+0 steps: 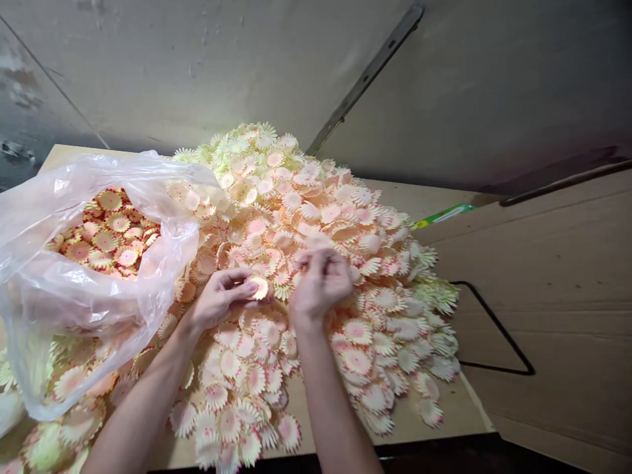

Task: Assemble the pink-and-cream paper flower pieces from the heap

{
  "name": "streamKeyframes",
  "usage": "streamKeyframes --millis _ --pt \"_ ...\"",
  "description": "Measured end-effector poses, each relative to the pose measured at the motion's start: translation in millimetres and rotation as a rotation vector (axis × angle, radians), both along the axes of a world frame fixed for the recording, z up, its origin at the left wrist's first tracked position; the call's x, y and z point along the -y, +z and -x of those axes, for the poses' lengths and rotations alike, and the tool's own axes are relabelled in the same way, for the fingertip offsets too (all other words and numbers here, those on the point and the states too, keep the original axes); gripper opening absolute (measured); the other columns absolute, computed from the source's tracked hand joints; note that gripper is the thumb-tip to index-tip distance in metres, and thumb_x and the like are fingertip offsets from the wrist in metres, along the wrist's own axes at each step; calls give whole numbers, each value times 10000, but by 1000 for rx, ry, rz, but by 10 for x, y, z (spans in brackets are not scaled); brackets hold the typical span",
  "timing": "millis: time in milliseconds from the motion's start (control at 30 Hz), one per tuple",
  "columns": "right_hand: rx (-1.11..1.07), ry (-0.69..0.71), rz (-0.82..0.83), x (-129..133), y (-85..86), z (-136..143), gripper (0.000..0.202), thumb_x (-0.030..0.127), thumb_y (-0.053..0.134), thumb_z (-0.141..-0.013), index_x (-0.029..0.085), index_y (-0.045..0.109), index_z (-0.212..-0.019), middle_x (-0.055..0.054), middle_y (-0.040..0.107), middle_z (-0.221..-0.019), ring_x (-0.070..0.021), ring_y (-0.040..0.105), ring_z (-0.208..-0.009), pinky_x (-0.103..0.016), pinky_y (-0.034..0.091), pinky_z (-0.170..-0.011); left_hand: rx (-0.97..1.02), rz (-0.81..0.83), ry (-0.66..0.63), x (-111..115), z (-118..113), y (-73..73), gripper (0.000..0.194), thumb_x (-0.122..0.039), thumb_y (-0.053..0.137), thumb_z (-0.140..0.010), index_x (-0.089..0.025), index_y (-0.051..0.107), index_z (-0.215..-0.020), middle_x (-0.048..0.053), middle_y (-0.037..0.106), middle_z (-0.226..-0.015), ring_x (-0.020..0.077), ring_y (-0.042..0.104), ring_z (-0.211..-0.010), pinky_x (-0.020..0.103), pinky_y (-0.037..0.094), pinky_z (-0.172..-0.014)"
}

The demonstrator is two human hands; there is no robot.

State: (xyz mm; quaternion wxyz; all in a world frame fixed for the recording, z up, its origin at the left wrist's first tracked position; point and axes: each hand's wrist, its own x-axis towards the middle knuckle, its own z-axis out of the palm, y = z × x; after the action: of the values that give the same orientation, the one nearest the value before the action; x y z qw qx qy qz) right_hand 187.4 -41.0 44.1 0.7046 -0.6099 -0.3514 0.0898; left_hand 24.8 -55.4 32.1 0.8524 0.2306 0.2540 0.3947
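A large heap of pale pink and cream flower-shaped pieces [358, 361] covers the middle of the table. My left hand [224, 296] pinches one small cream flower piece [258, 287] between thumb and fingers, low over the heap. Just to its right, my right hand [320, 280] is raised over the pile with its fingers curled together. A blurred pale shape shows at its fingertips, too smeared to make out. On the left, an open clear plastic bag [64, 293] holds more flower pieces with redder edges [118, 224].
A cardboard sheet or box [557, 296] stands at the right, with a black wire loop [498, 326] against it. Behind the heap lies a green packet [444, 215]. The wooden table [395, 197] meets a grey wall [222, 72] with a metal strip [368, 78].
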Motion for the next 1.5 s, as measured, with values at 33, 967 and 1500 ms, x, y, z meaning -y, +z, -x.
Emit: streamKeyframes --millis 33,967,1500 --pt "-5 -50 -32 -24 13 -67 324 486 652 -861 193 545 -772 17 566 -647 -109 526 -551 -246 470 -543 -7 -10 -35 4 38 7 301 -288 899 -651 -114 725 -825 34 675 -741 112 658 -653 220 578 -653" --pt "156 498 46 145 -71 130 142 297 775 -792 200 702 -866 -18 684 -757 -151 658 -696 -290 570 -661 -225 -77 386 -136 22 -39 390 -430 866 -663 -131 713 -862 17 681 -714 145 673 -639 296 600 -695" --pt "510 756 82 182 25 211 108 247 708 -867 236 718 -974 -45 678 -905 -163 654 -794 -303 579 -699 -501 -237 423 -114 0 -91 411 -532 797 -712 -148 776 -857 25 723 -740 96 566 -581 203 464 -558"
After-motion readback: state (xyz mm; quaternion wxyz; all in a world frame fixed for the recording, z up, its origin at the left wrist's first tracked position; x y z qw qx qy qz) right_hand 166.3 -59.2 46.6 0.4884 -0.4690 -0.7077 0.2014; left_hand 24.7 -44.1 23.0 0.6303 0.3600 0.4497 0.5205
